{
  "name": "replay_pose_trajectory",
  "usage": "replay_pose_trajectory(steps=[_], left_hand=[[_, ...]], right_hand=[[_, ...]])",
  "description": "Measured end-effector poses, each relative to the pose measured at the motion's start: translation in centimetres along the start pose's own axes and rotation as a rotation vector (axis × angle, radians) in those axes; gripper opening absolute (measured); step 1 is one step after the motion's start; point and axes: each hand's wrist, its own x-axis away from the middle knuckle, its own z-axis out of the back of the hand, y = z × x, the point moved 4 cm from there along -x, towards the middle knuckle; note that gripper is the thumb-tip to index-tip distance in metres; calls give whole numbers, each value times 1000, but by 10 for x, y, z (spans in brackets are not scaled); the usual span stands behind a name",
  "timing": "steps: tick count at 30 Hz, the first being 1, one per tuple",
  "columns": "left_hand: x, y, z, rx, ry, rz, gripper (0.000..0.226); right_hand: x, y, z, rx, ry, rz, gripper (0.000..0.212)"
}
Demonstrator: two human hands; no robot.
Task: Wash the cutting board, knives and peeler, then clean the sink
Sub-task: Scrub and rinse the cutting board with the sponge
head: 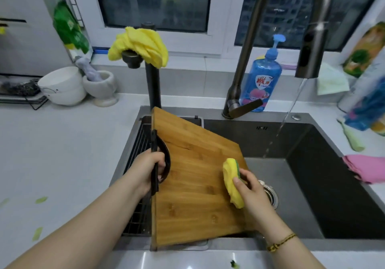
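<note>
1. Leaning across the sink (333,175), the bamboo cutting board (193,195) is gripped at its black handle by the left hand (150,168); the right hand (252,191) pinches a yellow sponge (231,183) at its right edge.
2. Stiff, likely heavy and slick when wet; the handle looks the safest hold.
3. Faucet (308,60) running; pale worktop (73,154), dark window behind.

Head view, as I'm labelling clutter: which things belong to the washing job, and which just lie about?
Job in hand: cutting board, gripped by the left hand; sponge in the right hand; running tap; sink.
Lying about: yellow cloth, white bowls, mortar, soap bottle, pink cloth.
</note>
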Motion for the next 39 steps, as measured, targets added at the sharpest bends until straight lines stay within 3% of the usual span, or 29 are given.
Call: replay_pose_trajectory(steps=[6, 16, 26, 28, 33, 37, 39], left_hand=[[0, 0, -51, -36, 56, 17, 36], [-20, 0, -165, -135, -13, 34, 34], [-49, -6, -253, -311, -152, 12, 33], [-54, -6, -256, -306, -149, 22, 34], [-63, -9, -251, -249, -131, 75, 38], [-67, -11, -247, -218, -110, 80, 36], [-67, -10, -245, -211, -99, 75, 34]], right_hand=[[-8, 19, 64, -64, 116, -51, 36], [-48, 14, 149, -293, 278, -80, 46], [-115, -43, 155, -41, 270, 266, 44], [-131, -38, 157, 6, 252, 241, 40], [-157, -8, 168, -92, 276, -16, 41], [-134, -21, 131, -34, 160, 198, 37], [-127, -15, 127, -30, 153, 222, 37]])
